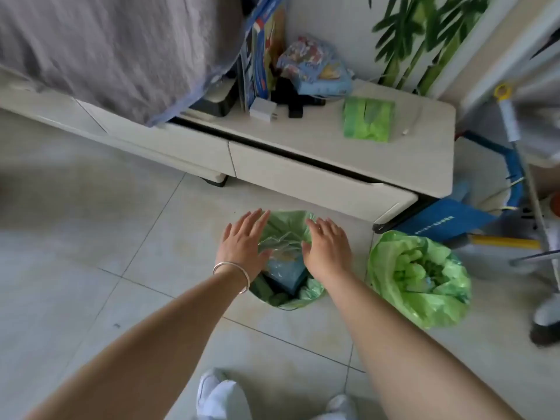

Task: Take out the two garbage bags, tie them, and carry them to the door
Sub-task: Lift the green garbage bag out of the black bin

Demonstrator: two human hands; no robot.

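So, both arms are out over the first bin and nothing's been grabbed yet. Going left to right: the left hand (242, 239), silver bangle (233, 272) on the wrist, hovers flat with fingers straight and spread over the left edge of the pale green translucent garbage bag lining the near bin (285, 228). The right hand (327, 248) is the same deal over the bag's right edge, fingers loose and apart, holding nothing. Can't tell if either palm is actually touching the plastic.

That bag sits on the tiled floor (91, 237) right in front of the low white cabinet (318, 177), with blue packaging and clear wrap visible inside. The second crumpled bright green garbage bag (421, 278) is just beside it to the right, mouth open and also untied, stuffed with green stuff.

My take on doing this bit well: peel the folded-over rim off the bin on both sides first, then gather the plastic toward the middle before lifting. Yanking one side would probably stretch thin film like this or tip the bin. Lift straight up and leave enough slack at the top for a knot. There's a green pack (368, 119) on the cabinet, might be spare bags, can't say.
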